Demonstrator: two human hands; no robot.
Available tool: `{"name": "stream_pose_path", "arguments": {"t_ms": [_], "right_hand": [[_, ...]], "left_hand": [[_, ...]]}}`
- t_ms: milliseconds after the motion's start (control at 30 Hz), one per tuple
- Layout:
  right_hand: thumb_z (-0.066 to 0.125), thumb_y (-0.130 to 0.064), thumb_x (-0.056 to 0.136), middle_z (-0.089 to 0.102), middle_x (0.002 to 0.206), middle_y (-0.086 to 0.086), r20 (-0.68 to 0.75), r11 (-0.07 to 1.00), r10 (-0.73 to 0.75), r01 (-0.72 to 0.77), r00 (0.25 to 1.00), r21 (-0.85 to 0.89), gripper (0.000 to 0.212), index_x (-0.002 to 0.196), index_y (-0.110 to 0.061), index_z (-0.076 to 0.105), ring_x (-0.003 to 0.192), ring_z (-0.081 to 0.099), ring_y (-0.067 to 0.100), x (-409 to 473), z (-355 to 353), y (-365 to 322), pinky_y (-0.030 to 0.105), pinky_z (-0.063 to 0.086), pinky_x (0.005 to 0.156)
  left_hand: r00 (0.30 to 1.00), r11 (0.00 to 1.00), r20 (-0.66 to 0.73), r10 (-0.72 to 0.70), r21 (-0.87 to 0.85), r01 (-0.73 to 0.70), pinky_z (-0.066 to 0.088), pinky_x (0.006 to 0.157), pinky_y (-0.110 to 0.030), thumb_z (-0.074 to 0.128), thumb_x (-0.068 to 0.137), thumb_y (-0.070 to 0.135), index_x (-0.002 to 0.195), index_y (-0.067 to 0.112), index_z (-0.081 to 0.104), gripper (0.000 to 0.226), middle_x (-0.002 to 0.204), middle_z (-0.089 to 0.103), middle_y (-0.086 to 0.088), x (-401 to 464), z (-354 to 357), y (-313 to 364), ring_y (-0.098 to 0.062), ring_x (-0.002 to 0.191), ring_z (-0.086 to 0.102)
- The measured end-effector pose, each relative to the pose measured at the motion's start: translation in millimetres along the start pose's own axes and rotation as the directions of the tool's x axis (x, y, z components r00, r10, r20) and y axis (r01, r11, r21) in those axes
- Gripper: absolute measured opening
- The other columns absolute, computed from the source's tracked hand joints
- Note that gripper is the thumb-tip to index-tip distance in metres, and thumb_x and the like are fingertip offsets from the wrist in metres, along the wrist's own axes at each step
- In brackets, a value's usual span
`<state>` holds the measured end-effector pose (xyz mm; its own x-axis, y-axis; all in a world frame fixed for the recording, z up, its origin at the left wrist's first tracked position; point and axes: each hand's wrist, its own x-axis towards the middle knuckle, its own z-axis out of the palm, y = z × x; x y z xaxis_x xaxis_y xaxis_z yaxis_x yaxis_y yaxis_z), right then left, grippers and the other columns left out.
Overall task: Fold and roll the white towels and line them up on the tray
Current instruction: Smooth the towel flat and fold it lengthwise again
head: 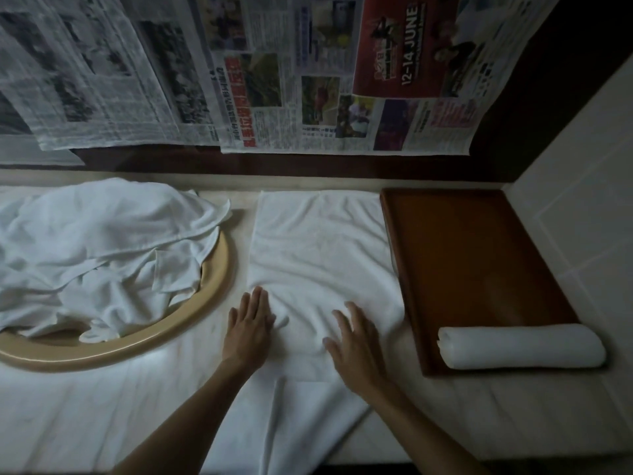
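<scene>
A white towel point(318, 255) lies folded into a long strip in the middle of the counter, running away from me. My left hand point(251, 323) lies flat on its near left edge, fingers straight. My right hand point(354, 337) rests on its near right part with fingers spread and slightly bent, and the cloth is wrinkled between the two hands. To the right sits a brown wooden tray point(479, 255). One rolled white towel point(520, 346) lies across the tray's near end.
A heap of loose white towels point(102, 252) fills a round beige basin point(219, 269) at the left. Another white cloth point(291, 416) covers the counter under my arms. Newspaper sheets point(274, 80) hang on the wall behind. A tiled wall point(582, 207) bounds the right side.
</scene>
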<state>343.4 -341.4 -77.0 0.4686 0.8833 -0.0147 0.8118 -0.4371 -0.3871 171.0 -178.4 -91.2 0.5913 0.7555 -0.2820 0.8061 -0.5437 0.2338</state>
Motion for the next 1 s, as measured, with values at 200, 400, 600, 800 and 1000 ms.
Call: {"name": "stream_pose_path", "arguments": {"t_ms": [200,400,600,800,1000], "right_hand": [[0.034,-0.09,0.075,-0.024,0.163,0.006,0.275,0.99,-0.034,0.071,0.961,-0.126,0.104,0.159,-0.036,0.002,0.149,-0.024,0.024,-20.0,6.0,20.2,0.056,-0.014,0.117],[0.031,-0.088,0.078,-0.024,0.162,-0.003,0.294,0.981,-0.066,0.116,0.954,-0.155,0.098,0.158,-0.038,0.003,0.151,-0.02,0.021,18.0,1.9,16.9,0.06,-0.008,0.118],[0.026,-0.085,0.086,0.001,0.167,0.001,0.184,0.972,-0.12,0.153,0.976,-0.178,0.091,0.158,-0.031,0.019,0.154,-0.002,0.022,-30.0,15.2,21.9,0.062,0.005,0.118],[0.023,-0.074,0.093,0.01,0.166,0.0,0.081,0.998,-0.041,0.044,0.996,-0.042,0.08,0.156,-0.024,0.028,0.154,0.007,0.023,-3.7,13.7,11.3,0.056,0.004,0.119],[0.012,-0.058,0.103,0.021,0.164,0.006,0.127,0.977,-0.021,0.047,0.992,-0.208,0.071,0.154,-0.015,0.034,0.152,0.018,0.026,49.1,23.3,17.7,0.059,0.02,0.116]], "left_hand": [[0.993,0.999,-0.114,-0.013,-0.031,0.009,0.007,0.119,-0.051,-0.003,0.094,0.051,0.157,0.014,0.015,0.076,0.164,0.005,0.001,-25.0,15.7,-32.0,-0.023,0.15,0.0],[0.974,0.984,-0.199,0.107,-0.12,-0.133,0.0,0.121,-0.043,0.018,0.101,0.035,0.152,0.006,0.03,0.061,0.16,0.017,-0.009,-17.7,15.1,23.5,-0.032,0.15,0.019],[0.97,0.982,-0.172,0.172,-0.043,-0.182,0.0,0.123,-0.042,0.02,0.105,0.051,0.158,0.022,0.013,0.061,0.166,0.003,0.003,-48.4,44.2,8.1,-0.016,0.153,0.0],[0.962,0.982,-0.218,0.162,-0.066,-0.18,0.004,0.122,-0.042,0.022,0.103,0.053,0.154,0.014,0.031,0.065,0.16,0.022,-0.003,-36.4,31.1,28.9,-0.022,0.15,0.017],[0.969,0.983,-0.178,0.17,-0.038,-0.18,-0.006,0.122,-0.042,0.009,0.102,0.06,0.158,0.021,0.005,0.069,0.165,-0.003,0.001,2.2,30.3,35.0,-0.013,0.151,-0.011]]}}
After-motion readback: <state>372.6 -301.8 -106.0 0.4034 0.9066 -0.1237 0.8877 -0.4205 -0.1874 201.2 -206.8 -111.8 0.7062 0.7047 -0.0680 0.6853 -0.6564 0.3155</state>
